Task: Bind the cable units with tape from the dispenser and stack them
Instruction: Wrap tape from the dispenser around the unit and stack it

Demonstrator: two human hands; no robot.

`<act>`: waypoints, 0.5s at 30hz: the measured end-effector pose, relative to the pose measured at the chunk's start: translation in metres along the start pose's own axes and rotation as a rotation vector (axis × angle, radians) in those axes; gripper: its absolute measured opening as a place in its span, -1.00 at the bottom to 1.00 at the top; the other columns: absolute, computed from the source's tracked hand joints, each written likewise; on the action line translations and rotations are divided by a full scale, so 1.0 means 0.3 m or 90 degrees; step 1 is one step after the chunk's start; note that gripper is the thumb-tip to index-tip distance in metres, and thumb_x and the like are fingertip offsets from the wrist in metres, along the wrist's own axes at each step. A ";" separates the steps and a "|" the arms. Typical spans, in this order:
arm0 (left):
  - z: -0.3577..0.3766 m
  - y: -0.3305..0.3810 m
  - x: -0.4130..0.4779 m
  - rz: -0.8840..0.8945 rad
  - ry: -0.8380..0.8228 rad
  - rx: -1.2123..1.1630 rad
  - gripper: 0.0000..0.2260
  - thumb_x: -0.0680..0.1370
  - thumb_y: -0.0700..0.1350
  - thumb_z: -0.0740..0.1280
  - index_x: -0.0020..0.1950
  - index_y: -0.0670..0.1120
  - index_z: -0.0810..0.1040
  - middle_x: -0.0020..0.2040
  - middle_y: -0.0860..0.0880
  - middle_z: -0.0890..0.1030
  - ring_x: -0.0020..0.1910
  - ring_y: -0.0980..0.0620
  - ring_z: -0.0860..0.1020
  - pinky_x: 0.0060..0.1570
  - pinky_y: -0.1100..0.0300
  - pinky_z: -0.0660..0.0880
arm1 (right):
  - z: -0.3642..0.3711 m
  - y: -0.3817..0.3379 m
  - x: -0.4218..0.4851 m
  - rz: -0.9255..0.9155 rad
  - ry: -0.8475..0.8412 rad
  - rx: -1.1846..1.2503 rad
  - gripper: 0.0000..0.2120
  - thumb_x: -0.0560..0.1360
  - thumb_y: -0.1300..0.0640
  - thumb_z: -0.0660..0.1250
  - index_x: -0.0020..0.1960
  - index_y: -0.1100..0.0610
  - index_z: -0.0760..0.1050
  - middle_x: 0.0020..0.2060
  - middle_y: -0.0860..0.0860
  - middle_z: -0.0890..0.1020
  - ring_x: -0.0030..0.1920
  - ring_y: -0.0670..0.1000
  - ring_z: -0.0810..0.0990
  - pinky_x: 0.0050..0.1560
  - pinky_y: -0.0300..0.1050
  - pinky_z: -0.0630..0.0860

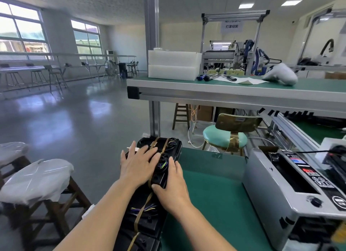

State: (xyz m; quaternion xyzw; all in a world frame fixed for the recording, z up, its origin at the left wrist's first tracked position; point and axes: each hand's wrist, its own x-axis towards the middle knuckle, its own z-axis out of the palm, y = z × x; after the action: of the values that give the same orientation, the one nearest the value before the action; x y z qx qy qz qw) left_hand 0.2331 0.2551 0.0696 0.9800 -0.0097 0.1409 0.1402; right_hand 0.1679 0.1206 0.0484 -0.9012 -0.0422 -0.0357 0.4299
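A taped cable unit is seen atop the stack of bound units at the left edge of the desk, well to the left of the grey tape dispenser. The left hand is laid flat on top, fingers spread. The right hand is curled round the unit's near end. Stacking appears to be the step in hand. It is best done with the unit squared over those beneath and pressed down evenly, the brown tape bands kept flat and the loose wires tucked clear of the edges.
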 end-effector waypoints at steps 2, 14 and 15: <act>0.002 0.013 -0.001 -0.012 -0.028 0.013 -0.57 0.61 0.29 -0.09 0.40 0.33 0.34 0.47 0.20 0.33 0.58 -0.06 -0.02 0.47 -0.22 -0.02 | 0.005 -0.003 -0.006 -0.003 0.016 0.018 -0.11 0.49 -0.09 0.38 0.61 0.00 -0.11 0.60 -0.01 0.00 0.55 0.04 0.14 0.47 -0.09 0.19; 0.015 0.035 -0.030 -0.015 -0.017 0.029 -0.59 0.65 0.20 -0.06 0.45 0.24 0.34 0.50 0.16 0.31 0.58 -0.01 -0.03 0.48 -0.22 -0.14 | -0.002 0.053 -0.036 -0.006 -0.017 0.020 -0.14 0.53 -0.13 0.34 0.61 0.04 -0.10 0.59 -0.02 0.02 0.55 0.02 0.13 0.50 -0.08 0.18; 0.016 0.035 -0.035 -0.010 -0.011 0.027 -0.59 0.65 0.19 -0.08 0.47 0.24 0.31 0.51 0.15 0.29 0.58 -0.01 -0.04 0.49 -0.21 -0.17 | -0.004 0.062 -0.042 -0.011 -0.017 0.036 -0.13 0.51 -0.14 0.36 0.61 0.02 -0.09 0.59 -0.03 0.06 0.55 -0.01 0.14 0.49 -0.09 0.19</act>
State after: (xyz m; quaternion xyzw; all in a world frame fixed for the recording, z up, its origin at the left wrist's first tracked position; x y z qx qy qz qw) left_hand 0.2238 0.2434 0.0652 0.9840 0.0000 0.1315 0.1201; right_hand 0.1574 0.1074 0.0336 -0.8886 -0.0568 -0.0262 0.4544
